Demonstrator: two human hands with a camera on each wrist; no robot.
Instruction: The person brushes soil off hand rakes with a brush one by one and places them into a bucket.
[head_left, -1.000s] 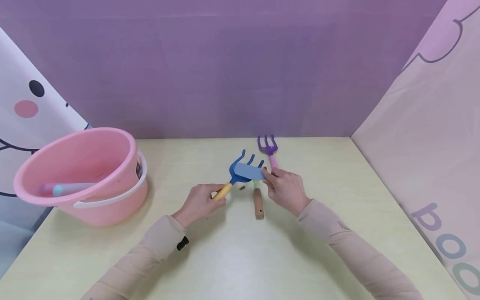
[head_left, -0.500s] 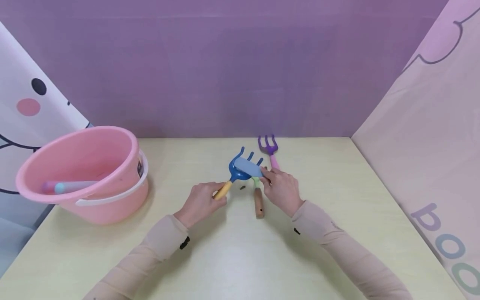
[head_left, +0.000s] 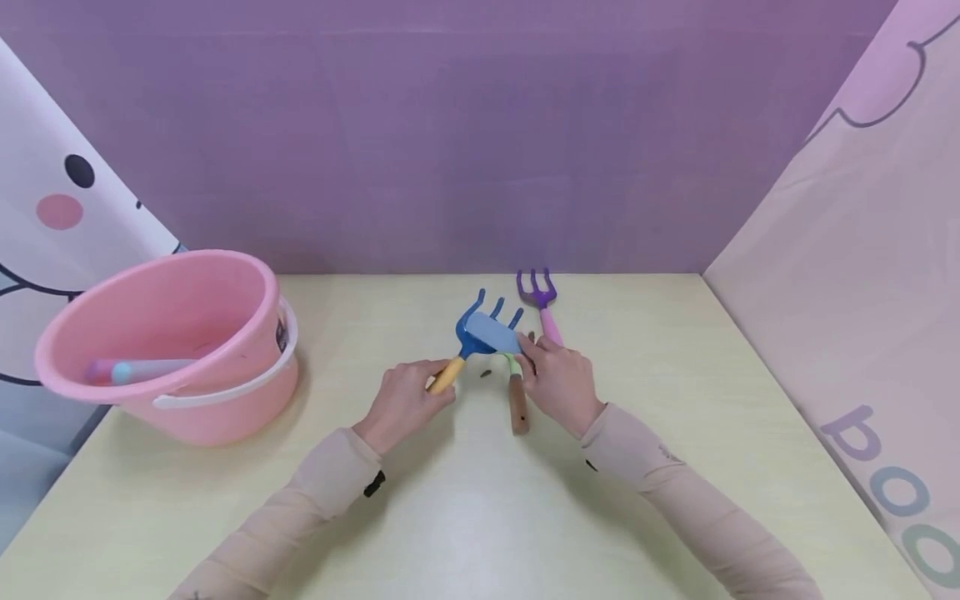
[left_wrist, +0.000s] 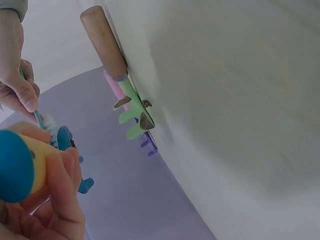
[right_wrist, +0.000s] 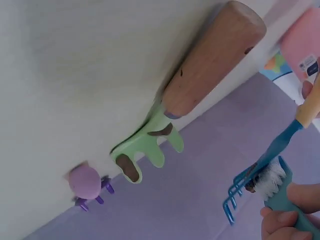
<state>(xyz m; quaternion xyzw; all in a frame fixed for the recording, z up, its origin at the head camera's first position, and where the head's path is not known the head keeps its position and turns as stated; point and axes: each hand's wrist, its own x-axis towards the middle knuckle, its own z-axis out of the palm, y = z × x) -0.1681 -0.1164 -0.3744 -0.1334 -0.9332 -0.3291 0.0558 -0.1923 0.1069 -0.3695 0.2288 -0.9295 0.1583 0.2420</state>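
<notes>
Left hand grips blue rake, right hand pinches brush against it, green rake lying between them

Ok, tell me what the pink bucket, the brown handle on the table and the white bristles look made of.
Pink bucket: probably plastic; smooth, evenly coloured, with a soft sheen.
Brown handle: apparently wood, matte; warm tone with dark marks.
White bristles: likely synthetic; fine and tufted, exact fibre unclear.

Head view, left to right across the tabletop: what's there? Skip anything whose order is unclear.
Pink bucket → left hand → blue rake with the yellow handle → wooden-handled green rake → right hand.
</notes>
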